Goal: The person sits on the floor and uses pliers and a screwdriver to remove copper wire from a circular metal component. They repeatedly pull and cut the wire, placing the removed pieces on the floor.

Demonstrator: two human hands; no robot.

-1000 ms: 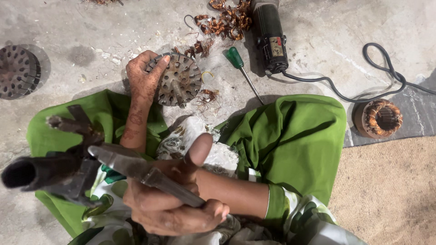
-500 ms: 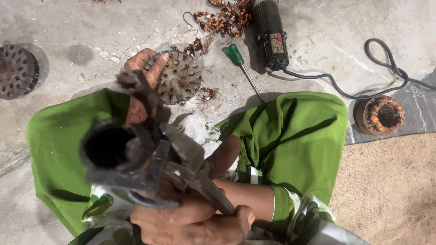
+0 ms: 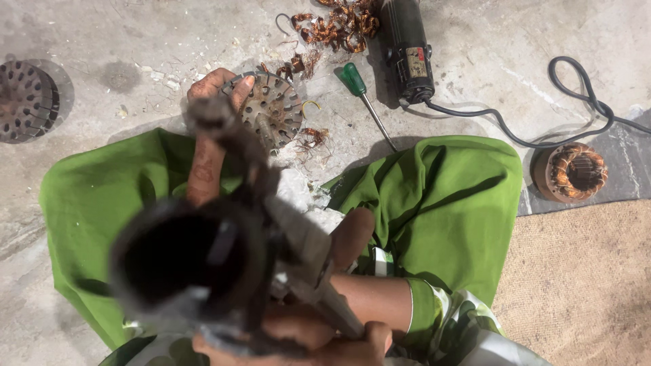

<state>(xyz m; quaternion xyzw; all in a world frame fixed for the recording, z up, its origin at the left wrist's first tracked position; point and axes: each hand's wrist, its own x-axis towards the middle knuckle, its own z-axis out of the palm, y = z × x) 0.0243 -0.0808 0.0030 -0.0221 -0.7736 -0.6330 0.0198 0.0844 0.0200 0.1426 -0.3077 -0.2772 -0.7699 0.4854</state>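
My left hand (image 3: 215,87) rests on the rim of a round slotted metal core (image 3: 278,108) that lies on the concrete floor between my knees. Low in the view, my right hand (image 3: 339,329) grips the handle of a heavy grey metal tool (image 3: 298,251). The tool's dark, hollow head (image 3: 183,261) is raised close to the camera and blurred, hiding part of my left forearm. The tool's upper end reaches up near my left hand. I sit in green trousers (image 3: 441,203).
A green-handled screwdriver (image 3: 354,78) and a black power tool (image 3: 407,47) with a looping cable (image 3: 576,74) lie beyond the core. Copper wire scraps (image 3: 342,24) are at the top. A copper-wound stator (image 3: 575,173) sits right, another slotted core (image 3: 24,98) far left, a woven mat (image 3: 583,285) lower right.
My right hand has swung the heavy tool from the lower left up toward the camera and the middle. It now looks larger and blurred. My left hand stays on the slotted core.
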